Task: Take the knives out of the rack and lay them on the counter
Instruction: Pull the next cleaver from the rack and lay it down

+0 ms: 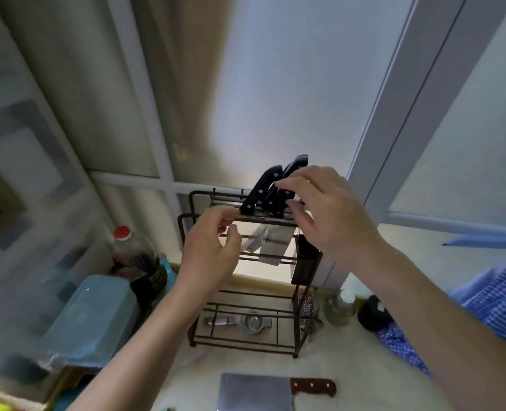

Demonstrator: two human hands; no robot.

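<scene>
Both hands are raised at the top of the rack (pixel 245 292). Left hand (pixel 213 250), fingers loosely curled, pinches its top rail; whether it grips firmly I cannot tell. Right hand (pixel 328 212) is spread, fingertips touching the black knife handles (pixel 263 188) standing between the hands. Below them a cleaver (pixel 257 391) lies on the tabletop (pixel 364 366).

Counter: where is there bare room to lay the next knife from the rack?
Bare counter lies right of the rack, between the cleaver and the jar. A smaller strip sits between the rack's base and the cleaver. Left is crowded: blue box and bottle. Far right holds checked cloth.
</scene>
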